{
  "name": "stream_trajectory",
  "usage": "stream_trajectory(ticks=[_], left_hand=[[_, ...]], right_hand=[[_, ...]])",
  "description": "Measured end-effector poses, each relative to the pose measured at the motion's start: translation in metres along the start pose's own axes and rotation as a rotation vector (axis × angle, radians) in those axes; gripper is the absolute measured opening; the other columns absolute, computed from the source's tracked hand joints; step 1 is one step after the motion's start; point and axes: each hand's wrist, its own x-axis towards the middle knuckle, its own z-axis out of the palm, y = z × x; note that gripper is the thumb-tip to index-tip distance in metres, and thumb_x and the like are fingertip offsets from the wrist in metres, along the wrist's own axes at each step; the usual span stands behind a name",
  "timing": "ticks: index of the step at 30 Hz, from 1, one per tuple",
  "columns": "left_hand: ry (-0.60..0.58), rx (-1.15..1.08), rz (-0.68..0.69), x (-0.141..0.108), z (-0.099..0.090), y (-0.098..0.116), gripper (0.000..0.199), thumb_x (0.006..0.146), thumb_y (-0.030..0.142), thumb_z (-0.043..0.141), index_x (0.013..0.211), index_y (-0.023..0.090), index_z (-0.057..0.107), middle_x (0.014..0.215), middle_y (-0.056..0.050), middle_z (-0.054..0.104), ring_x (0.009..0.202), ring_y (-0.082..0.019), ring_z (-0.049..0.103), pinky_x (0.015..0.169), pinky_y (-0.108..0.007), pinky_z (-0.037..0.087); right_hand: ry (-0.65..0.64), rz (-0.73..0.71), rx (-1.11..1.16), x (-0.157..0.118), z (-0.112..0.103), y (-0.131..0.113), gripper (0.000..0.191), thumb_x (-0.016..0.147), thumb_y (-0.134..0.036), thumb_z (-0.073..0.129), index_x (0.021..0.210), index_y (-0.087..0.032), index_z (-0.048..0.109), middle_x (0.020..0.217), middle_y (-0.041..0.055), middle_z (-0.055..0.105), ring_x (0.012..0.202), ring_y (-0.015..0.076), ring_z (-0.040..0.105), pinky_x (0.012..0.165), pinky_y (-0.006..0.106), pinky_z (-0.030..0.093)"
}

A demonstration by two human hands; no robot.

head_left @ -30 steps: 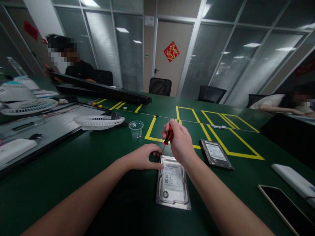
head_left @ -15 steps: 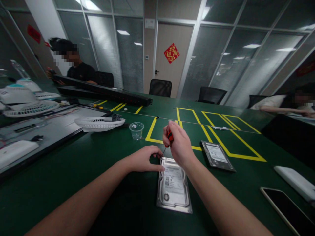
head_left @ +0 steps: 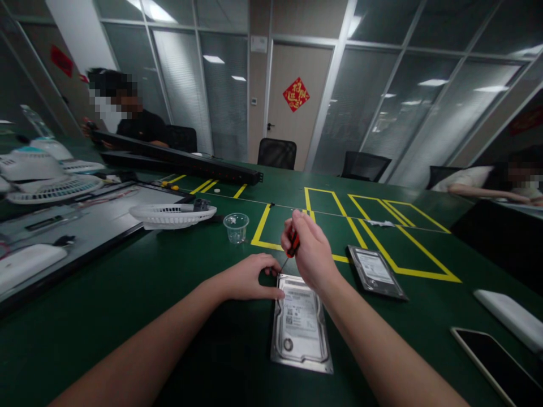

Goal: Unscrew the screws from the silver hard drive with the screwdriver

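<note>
At the far-left corner of the near hard disk drive point(head_left: 304, 333), my screwdriver point(head_left: 292, 247) tip sits same as a second ago; right hand point(head_left: 313, 247) grips the handle, left hand point(head_left: 250, 277) half-open, thumb on drive's left edge. No visible progress; work stays at this corner.

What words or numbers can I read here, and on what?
Red diamond sign on the door: apparently "招财进宝", blurred.
Label on nearer hard drive: too small, blurred.
Label on farther hard drive: too small.
Red signs far left and right: unreadable.
Pale wall plate: nothing legible.
</note>
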Motion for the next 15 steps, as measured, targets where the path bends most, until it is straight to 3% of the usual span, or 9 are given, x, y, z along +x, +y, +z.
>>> stream_trajectory(ticks=[15], left_hand=[[0.023,0.001,0.006,-0.0004,0.0013,-0.0013,0.047,0.074,0.049,0.084,0.105,0.016,0.068,0.097,-0.005,0.067,0.087,-0.021,0.061,0.076,-0.03,0.049]], right_hand=[[-0.023,-0.102,-0.062,-0.0018,-0.0006,0.0043,0.05,0.088,-0.066,0.057,0.069,-0.022,0.045,0.052,-0.0055,0.047,0.047,0.0095,0.041,0.047,0.025,0.029]])
